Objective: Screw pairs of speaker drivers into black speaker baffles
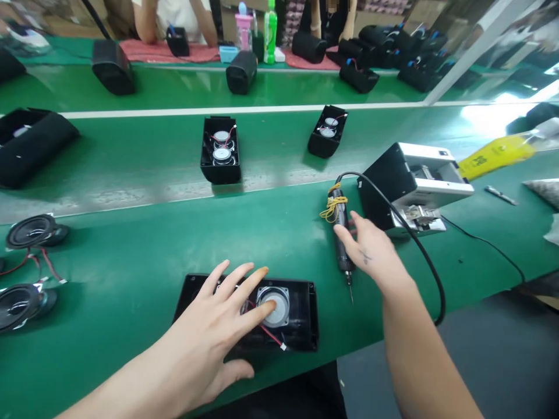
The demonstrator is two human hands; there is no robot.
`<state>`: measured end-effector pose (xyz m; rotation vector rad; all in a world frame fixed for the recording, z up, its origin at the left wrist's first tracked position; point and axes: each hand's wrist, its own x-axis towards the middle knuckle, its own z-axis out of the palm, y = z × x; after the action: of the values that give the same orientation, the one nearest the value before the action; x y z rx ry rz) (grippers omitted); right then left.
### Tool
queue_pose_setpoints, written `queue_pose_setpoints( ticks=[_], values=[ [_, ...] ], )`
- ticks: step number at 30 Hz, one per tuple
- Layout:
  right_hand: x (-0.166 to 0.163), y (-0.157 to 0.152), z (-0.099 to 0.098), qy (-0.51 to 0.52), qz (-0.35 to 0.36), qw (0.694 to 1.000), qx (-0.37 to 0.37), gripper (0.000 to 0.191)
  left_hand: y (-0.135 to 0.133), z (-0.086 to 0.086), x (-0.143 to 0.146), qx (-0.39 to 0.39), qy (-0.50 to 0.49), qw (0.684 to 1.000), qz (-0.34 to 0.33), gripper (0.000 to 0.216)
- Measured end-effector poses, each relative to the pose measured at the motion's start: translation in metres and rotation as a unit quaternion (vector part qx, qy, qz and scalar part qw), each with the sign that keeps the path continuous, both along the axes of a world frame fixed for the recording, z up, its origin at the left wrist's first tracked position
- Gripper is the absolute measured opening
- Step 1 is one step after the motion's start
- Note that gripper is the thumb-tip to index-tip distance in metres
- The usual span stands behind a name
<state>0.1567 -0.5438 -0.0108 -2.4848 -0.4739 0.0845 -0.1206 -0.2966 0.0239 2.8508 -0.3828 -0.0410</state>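
My left hand (220, 326) is spread, palm down, over a black speaker housing (301, 326). Part of the housing is hidden beneath it. Inside, a round speaker driver (279, 307) shows near my fingertips, and a red and black wire with a white plug (283, 346) lies across the housing. Further right, my right hand (371, 250) is at the side of a black electric screwdriver (342, 233), its thumb and forefinger apart and the thumb overlapping the tool's body. The other fingers are mostly hidden. A yellow tie is wound around the screwdriver, whose bit points toward me.
Two open speaker housings (220, 169) (323, 145) stand further back. Loose drivers (32, 231) lie at left. A screw feeder machine (393, 180) stands right, with the screwdriver's black cable (419, 238) looping before it. People sit across the bench.
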Motion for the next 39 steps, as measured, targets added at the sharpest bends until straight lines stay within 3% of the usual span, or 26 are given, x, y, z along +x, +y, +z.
queue_pose_setpoints(
  ticks=[4, 8, 11, 14, 17, 20, 23, 25, 27, 33, 39],
  values=[
    [0.022, 0.010, -0.026, 0.091, 0.007, 0.991, 0.094, 0.047, 0.002, -0.013, 0.005, -0.006, 0.007, 1.000, 0.006, 0.074],
    [0.007, 0.005, -0.020, 0.168, 0.104, 0.940, 0.279, 0.061, 0.000, -0.009, 0.004, -0.026, -0.014, 0.999, 0.031, 0.070],
    [-0.012, -0.007, -0.001, 0.167, 0.172, 0.888, 0.391, 0.070, -0.007, -0.007, 0.005, -0.003, -0.028, 0.998, 0.049, 0.069],
    [-0.022, -0.032, 0.028, 0.128, 0.213, 0.858, 0.450, 0.065, -0.017, -0.013, 0.014, 0.028, -0.058, 0.996, 0.057, 0.070],
    [-0.016, -0.068, 0.068, 0.055, 0.172, 0.851, 0.493, 0.071, -0.030, -0.022, 0.034, 0.022, -0.090, 0.993, 0.067, 0.068],
    [0.005, -0.096, 0.103, -0.044, 0.073, 0.854, 0.513, 0.079, -0.046, -0.028, 0.061, 0.004, -0.102, 0.993, 0.061, 0.066],
    [0.035, -0.099, 0.117, -0.176, 0.016, 0.815, 0.552, 0.058, -0.063, -0.032, 0.085, -0.001, -0.113, 0.993, 0.042, 0.064],
    [0.055, -0.091, 0.114, -0.230, 0.002, 0.787, 0.572, 0.052, -0.073, -0.033, 0.096, 0.000, -0.117, 0.993, 0.033, 0.063],
    [0.072, -0.080, 0.107, -0.257, -0.009, 0.780, 0.571, 0.054, -0.079, -0.033, 0.102, -0.001, -0.120, 0.992, 0.031, 0.061],
    [0.092, -0.070, 0.085, -0.228, 0.004, 0.800, 0.556, 0.052, -0.081, -0.033, 0.102, -0.005, -0.122, 0.992, 0.035, 0.060],
    [0.096, -0.072, 0.081, -0.224, -0.009, 0.827, 0.516, 0.059, -0.081, -0.032, 0.104, -0.002, -0.123, 0.992, 0.034, 0.061]
  ],
)
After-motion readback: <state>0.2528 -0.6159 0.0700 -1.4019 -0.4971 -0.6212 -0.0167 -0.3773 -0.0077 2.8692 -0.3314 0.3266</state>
